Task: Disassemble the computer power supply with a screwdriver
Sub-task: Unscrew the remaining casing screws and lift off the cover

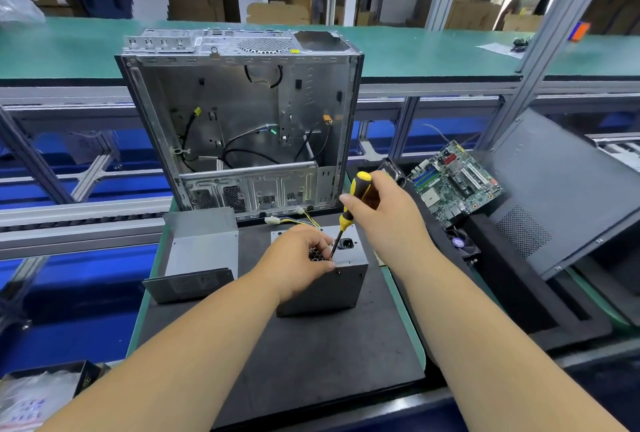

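Open mat up front, clutter behind and to the sides.
Dark surface point(311, 355) bare toward the viewer; computer case point(242, 126) walls off the back, metal cover point(197, 258) blocks left, circuit board point(453, 182) and side panel point(554, 203) crowd right.

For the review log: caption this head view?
Right hand drives screwdriver into power supply steadied by left hand.

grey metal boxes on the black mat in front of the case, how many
2: the power supply under the left hand with the screwdriver tip at its top, and a second grey box to its left. Others may be hidden.
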{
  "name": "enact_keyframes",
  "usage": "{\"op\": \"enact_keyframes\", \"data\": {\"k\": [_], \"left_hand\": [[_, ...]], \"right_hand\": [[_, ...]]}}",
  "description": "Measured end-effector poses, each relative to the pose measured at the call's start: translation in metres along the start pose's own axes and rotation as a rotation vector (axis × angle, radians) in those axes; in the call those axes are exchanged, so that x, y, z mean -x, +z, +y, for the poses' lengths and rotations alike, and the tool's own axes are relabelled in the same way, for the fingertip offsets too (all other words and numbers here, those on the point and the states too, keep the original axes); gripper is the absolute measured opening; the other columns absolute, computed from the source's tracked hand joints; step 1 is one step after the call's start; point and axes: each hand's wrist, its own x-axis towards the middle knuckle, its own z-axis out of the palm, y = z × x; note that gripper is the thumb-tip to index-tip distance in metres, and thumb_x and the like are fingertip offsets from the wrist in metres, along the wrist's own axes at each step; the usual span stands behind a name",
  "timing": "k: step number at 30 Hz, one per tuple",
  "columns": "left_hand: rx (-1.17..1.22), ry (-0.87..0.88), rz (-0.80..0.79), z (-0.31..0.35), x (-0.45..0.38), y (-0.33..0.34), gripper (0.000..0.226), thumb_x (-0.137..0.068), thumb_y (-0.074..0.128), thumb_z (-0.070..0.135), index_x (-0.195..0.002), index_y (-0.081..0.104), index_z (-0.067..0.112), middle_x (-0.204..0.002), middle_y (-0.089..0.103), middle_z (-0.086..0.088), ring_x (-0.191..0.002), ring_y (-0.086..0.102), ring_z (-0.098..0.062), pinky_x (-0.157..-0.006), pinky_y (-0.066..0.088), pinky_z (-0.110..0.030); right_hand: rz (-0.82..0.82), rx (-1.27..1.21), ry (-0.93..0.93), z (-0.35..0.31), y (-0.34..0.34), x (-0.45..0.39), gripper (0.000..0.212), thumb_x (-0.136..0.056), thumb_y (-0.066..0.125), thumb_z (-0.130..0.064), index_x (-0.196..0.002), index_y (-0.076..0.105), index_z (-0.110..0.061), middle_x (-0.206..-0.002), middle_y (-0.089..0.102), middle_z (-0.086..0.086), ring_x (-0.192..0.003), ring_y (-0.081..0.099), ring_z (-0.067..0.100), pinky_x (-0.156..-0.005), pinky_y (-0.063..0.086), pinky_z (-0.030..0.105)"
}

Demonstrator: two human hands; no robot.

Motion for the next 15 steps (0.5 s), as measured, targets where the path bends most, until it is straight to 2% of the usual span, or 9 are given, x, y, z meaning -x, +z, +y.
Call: {"op": "enact_keyframes", "data": {"k": [6,11,15], "left_hand": [[-0.048,0.011,-0.02,0.0046,0.0006,-0.0031,0.024,-0.079,0.081,0.021,-0.069,0.061,0.03,-0.108,0.059,0.015,-0.106,0.054,-0.003,-0.098,0.042,-0.024],[-0.102,0.019,-0.022,0.0083,-0.0003,-0.0049,0.025,-0.08,0.079,0.02,-0.066,0.06,0.029,-0.107,0.059,0.016,-0.107,0.053,-0.004,-0.096,0.043,-0.026],[-0.169,0.069,-0.056,0.0095,-0.0022,-0.008,0.024,-0.082,0.077,0.024,-0.068,0.058,0.025,-0.103,0.059,0.016,-0.102,0.052,-0.003,-0.091,0.044,-0.027]], "right_hand": [[0.014,0.045,-0.016,-0.0047,-0.0018,0.0036,0.021,-0.092,0.065,-0.035,-0.082,0.055,-0.02,-0.083,0.064,0.003,-0.082,0.063,0.022,-0.078,0.053,0.047],[0.004,-0.066,0.002,-0.0042,-0.005,0.0065,0.018,-0.093,0.064,-0.028,-0.084,0.059,-0.014,-0.077,0.07,0.002,-0.071,0.069,0.008,-0.08,0.055,0.042],[0.001,-0.054,-0.01,-0.0042,-0.0038,0.0077,0.012,-0.095,0.061,-0.023,-0.087,0.059,-0.015,-0.081,0.069,0.001,-0.073,0.068,0.008,-0.08,0.054,0.04]]}}
